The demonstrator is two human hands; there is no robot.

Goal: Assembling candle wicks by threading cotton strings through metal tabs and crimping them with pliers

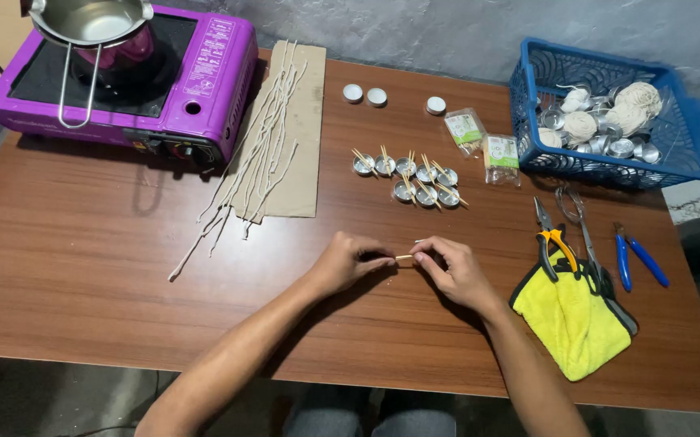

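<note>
At the table's near middle, two bare hands meet over the brown wood table (pixel 83 267). Between them runs a thin pale stick (pixel 403 256), its long axis left to right, level with the table edge. The left hand (pixel 348 263) pinches one end with thumb and fingertips pressed together. The right hand (pixel 451 269) pinches the other end the same way, and a small pale bit shows just above its fingers; what that bit is cannot be told. Both hands are equally near the stick, since each grips it. Both forearms come up from the near edge, angled inward so the hands almost touch, knuckles up, wrists low over the wood.

Just beyond the hands sits a cluster of small metal cups (pixel 414 180) with crossed sticks laid over them. Three more small round cups (pixel 376 96) stand farther back. Two small packets (pixel 483 139) lie to the cluster's right. Left of the cups, a strip of cardboard (pixel 305 137) carries a spread of long white wicks (pixel 261 146). At the far left is a purple stove (pixel 204 73) with a metal pot (pixel 91 20) on it. At the far right is a blue basket (pixel 689 137) of cups and string balls. Near the right hand lie a yellow cloth (pixel 572 320), pliers (pixel 550 243), scissors (pixel 584 235) and blue cutters (pixel 637 259).
</note>
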